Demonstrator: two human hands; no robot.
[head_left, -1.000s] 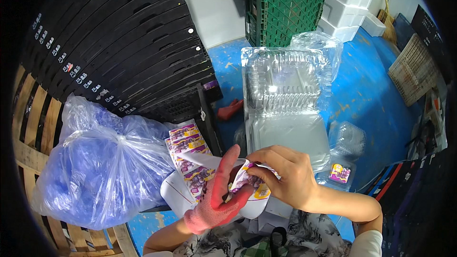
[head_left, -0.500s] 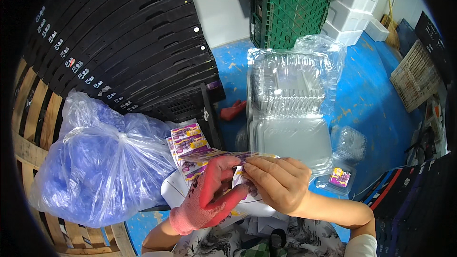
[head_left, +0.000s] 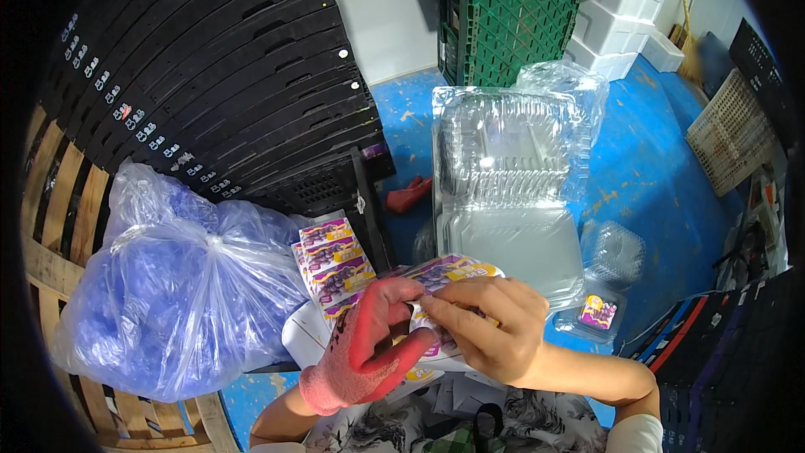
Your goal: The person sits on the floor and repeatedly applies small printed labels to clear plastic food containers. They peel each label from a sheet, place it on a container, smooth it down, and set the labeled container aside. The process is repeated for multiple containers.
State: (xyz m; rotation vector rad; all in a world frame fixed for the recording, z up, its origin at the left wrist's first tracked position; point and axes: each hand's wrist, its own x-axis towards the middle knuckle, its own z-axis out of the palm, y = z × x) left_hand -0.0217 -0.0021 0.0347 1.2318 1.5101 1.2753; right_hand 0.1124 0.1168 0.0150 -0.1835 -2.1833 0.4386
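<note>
My left hand [head_left: 360, 352], in a red-coated glove, grips a printed label sheet [head_left: 453, 268] in purple, yellow and white between thumb and fingers. My bare right hand [head_left: 499, 327] pinches at the same sheet, its fingertips close to the gloved ones. Whether a single label has come loose there is hidden by the fingers. More label strips [head_left: 335, 256] lie just beyond the left hand. Past the hands stands a stack of clear plastic clamshell boxes [head_left: 513, 243], lids up. A small clear box with a purple and yellow label [head_left: 597, 312] sits right of the stack.
Left are stacked black crates [head_left: 251, 75] and a tied clear bag with bluish contents [head_left: 193, 285] by a wooden pallet [head_left: 50, 260]. A red glove [head_left: 409, 195] lies on the blue floor [head_left: 646, 176]. Green crates [head_left: 524, 17] and white foam boxes [head_left: 616, 25] stand behind.
The held label sheet has turned so more of its printed face shows. My right fingers have shifted slightly to the left and bent more. My left hand stays nearly in place.
</note>
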